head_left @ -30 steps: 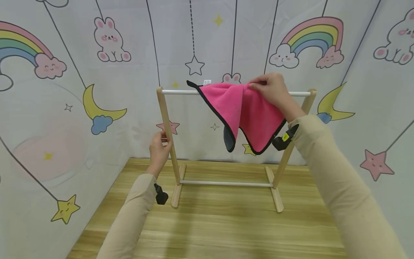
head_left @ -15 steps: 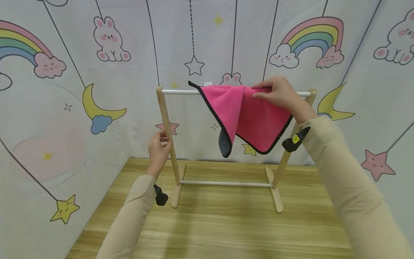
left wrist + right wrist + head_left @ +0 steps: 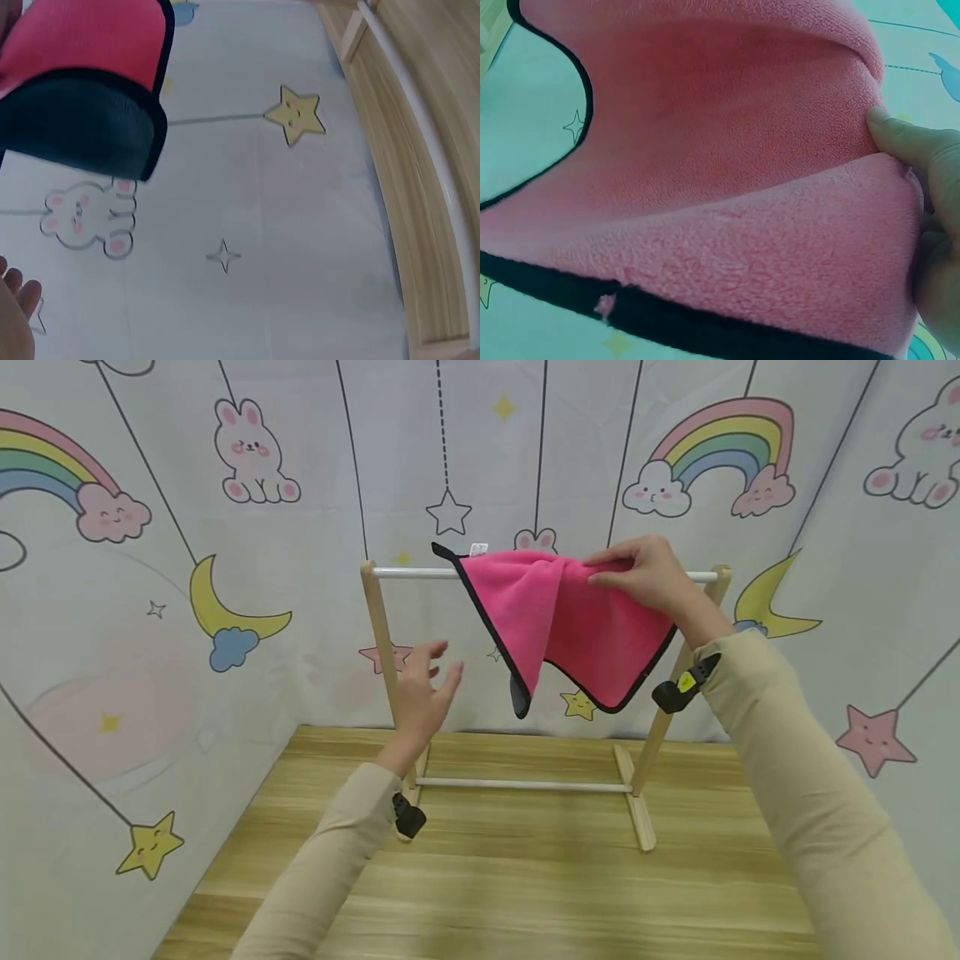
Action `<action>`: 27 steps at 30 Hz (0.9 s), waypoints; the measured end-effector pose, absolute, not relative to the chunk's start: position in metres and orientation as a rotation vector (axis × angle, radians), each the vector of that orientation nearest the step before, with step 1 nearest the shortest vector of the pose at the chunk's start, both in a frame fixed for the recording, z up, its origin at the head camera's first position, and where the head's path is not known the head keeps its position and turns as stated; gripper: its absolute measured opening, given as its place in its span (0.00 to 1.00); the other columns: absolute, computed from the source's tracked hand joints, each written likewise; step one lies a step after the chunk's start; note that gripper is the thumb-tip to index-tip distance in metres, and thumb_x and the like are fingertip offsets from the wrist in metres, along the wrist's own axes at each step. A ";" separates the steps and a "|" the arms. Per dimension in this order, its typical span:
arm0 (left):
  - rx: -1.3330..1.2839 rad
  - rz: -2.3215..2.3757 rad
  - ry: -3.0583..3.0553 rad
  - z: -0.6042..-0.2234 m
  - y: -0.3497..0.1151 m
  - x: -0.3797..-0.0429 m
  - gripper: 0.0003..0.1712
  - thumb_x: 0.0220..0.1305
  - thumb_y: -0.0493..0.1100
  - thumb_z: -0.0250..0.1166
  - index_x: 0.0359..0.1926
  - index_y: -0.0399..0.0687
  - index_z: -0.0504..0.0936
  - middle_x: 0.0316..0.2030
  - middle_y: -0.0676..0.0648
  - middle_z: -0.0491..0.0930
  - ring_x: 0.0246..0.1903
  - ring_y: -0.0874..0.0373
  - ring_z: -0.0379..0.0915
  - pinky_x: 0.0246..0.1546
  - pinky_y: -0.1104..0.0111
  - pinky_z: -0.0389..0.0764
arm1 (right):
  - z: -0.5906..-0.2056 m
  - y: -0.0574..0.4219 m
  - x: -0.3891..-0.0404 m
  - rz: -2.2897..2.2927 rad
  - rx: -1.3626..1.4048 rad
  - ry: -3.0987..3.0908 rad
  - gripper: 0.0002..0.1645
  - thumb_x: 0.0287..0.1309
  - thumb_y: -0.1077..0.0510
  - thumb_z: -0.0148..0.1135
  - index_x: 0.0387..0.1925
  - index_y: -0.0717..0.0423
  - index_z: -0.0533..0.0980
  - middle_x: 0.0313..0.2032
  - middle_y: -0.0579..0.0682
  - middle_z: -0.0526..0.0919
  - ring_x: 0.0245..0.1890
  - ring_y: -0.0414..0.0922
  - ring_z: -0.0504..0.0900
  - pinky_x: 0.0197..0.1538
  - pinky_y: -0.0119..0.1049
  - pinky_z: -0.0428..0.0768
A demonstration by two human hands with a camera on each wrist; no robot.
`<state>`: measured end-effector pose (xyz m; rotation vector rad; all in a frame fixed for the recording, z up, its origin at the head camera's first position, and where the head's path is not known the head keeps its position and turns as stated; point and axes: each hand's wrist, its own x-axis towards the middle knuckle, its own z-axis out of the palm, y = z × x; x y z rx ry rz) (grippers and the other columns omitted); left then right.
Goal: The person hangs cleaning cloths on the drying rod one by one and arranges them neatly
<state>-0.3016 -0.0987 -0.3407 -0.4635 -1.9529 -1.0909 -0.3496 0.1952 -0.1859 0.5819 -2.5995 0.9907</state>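
A pink fleecy towel (image 3: pixel 517 602) with black edging and a grey reverse side hangs draped over the white top rail (image 3: pixel 412 573) of a wooden rack. Its top is bunched, and a black corner with a white tag sticks up at the left. My right hand (image 3: pixel 652 577) pinches the towel's top edge; the right wrist view shows the thumb (image 3: pixel 896 135) on the pink pile, the other fingers mostly hidden behind the cloth. Between the left post (image 3: pixel 381 627) and the towel, my left hand (image 3: pixel 422 700) is raised with fingers spread, holding nothing.
The rack stands on a wood-grain surface (image 3: pixel 525 877), with feet (image 3: pixel 639 822) on both sides and a white lower bar (image 3: pixel 517 786). Behind it and at the sides hangs a white cloth (image 3: pixel 315 560) printed with rainbows, rabbits, moons and stars.
My left hand has let go of the left post and moved right toward the towel. My right hand shifted right early on, spreading the towel's right side, and keeps its pinch.
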 end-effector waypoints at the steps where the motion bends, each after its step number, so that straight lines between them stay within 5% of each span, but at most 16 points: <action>1: -0.501 -1.146 -1.994 -0.339 -0.091 -0.298 0.21 0.57 0.40 0.62 0.51 0.36 0.73 0.45 0.39 0.76 0.46 0.49 0.73 0.42 0.61 0.81 | -0.186 0.195 -0.350 0.990 0.583 -2.600 0.21 0.50 0.52 0.66 0.47 0.53 0.80 0.41 0.55 0.82 0.34 0.42 0.78 0.34 0.23 0.77; 8: -0.589 -1.522 -2.025 -0.340 -0.048 -0.287 0.31 0.53 0.42 0.67 0.57 0.39 0.69 0.45 0.40 0.78 0.45 0.51 0.75 0.42 0.60 0.81 | -0.187 0.193 -0.351 0.999 0.590 -2.596 0.20 0.50 0.52 0.66 0.47 0.53 0.80 0.41 0.55 0.83 0.33 0.41 0.79 0.34 0.22 0.77; 20: -0.535 -1.568 -1.797 -0.322 -0.040 -0.280 0.22 0.54 0.28 0.61 0.52 0.31 0.73 0.34 0.35 0.80 0.35 0.48 0.78 0.31 0.62 0.83 | -0.187 0.194 -0.351 0.990 0.585 -2.599 0.20 0.50 0.52 0.66 0.47 0.52 0.80 0.41 0.54 0.83 0.33 0.38 0.79 0.34 0.21 0.77; 27: -0.525 -1.532 -1.703 -0.292 -0.063 -0.283 0.20 0.56 0.29 0.59 0.52 0.33 0.75 0.34 0.36 0.80 0.35 0.52 0.76 0.30 0.77 0.79 | -0.188 0.191 -0.350 0.905 0.630 -2.517 0.16 0.52 0.56 0.65 0.44 0.55 0.81 0.38 0.55 0.84 0.31 0.36 0.77 0.33 0.18 0.74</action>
